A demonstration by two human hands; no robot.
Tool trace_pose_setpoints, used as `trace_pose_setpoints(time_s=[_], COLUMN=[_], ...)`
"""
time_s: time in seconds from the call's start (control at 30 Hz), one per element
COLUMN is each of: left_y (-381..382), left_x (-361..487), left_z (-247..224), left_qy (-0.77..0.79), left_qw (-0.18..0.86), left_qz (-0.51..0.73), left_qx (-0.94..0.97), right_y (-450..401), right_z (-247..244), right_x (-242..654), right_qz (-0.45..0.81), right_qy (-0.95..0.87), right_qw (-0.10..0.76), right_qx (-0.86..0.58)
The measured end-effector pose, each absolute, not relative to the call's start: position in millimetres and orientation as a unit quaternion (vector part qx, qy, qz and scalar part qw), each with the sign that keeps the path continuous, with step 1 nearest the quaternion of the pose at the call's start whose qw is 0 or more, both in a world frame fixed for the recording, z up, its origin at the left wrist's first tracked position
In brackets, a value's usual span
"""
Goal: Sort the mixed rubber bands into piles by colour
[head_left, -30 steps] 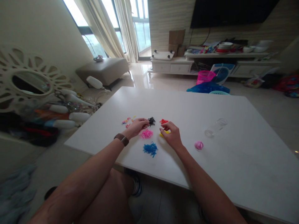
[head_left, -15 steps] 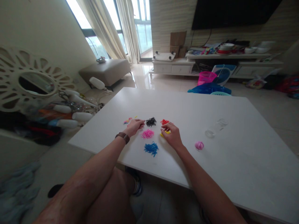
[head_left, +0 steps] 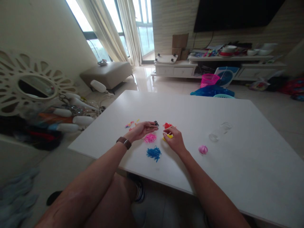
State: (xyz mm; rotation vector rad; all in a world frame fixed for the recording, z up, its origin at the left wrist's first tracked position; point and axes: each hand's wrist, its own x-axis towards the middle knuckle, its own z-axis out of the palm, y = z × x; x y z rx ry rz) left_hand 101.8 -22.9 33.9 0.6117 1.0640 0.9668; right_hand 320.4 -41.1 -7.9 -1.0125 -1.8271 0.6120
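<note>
Left hand (head_left: 142, 129), fingers slightly parted, hides much of the black pile (head_left: 156, 123); right hand (head_left: 175, 138), fingers narrowly apart, overlaps yellow pieces (head_left: 170, 136)

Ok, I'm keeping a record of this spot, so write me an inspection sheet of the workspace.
Surface: white table, no spill seen.
Things: black pile, pink pile, blue pile, red pile, yellow pile, mixed-colour pieces.
Clutter: pink rounded item and clear container toward the table's right; pink basket beyond it.
Hands: left hand, fingers extended at the black pile; right hand, fingers curled over the yellow pile, any hold unclear.
Cables: dark cable below the television; on the table, nothing seen.
Surroundings: white cabinet, bench, round mirror, curtains.
</note>
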Motion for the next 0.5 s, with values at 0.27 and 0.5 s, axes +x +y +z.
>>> trace_pose_setpoints(time_s=[0.27,0.5], left_y=[-33.4,-34.1], left_x=[117.6,120.9], left_z=[28.4,24.9], left_qy=[0.400,0.403], left_qw=[0.775,0.770], left_qz=[0.345,0.335], left_qx=[0.348,0.365], right_y=[-39.5,-40.9], right_z=[-10.4,-7.3], right_x=[321.6,322.2], right_qz=[0.213,0.220], right_qy=[-0.763,-0.777], right_qw=[0.461,0.450], right_qx=[-0.400,-0.381])
